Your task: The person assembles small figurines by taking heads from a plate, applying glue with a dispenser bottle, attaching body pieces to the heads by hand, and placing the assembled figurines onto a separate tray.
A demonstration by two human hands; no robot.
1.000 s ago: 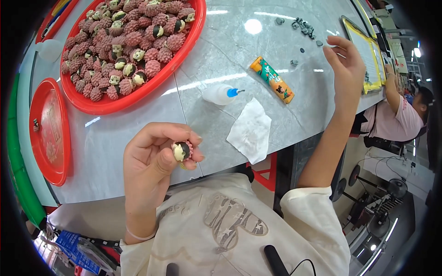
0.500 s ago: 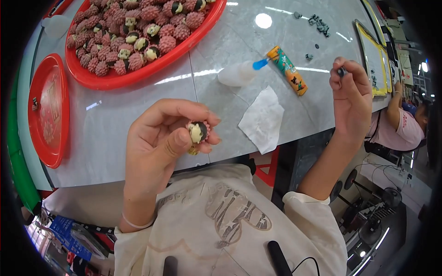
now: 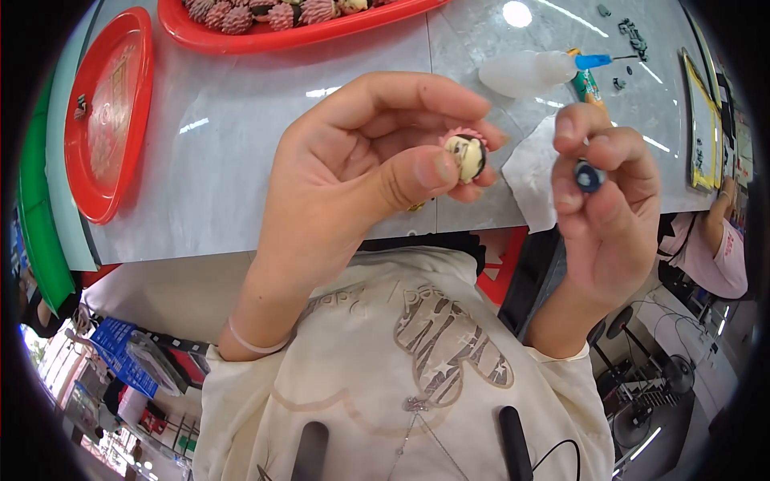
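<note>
Just over the near edge of the table, I've got two hands up: left hand curled, thumb and fingers pinching one figure; right hand nearly closed, fingertips gripping one dark piece nearby. Beyond, I count one tissue, one small tray, one bottle, one half-hidden tube, loose bits too clustered to tally, one big tray of figures.

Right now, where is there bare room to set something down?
The glossy grey tabletop is bare between the small red oval tray and the left hand, nearer the body than the large red plastic tray. Crowded near the right hand: white plastic squeeze bottle, white tissue, small dark pieces.
</note>
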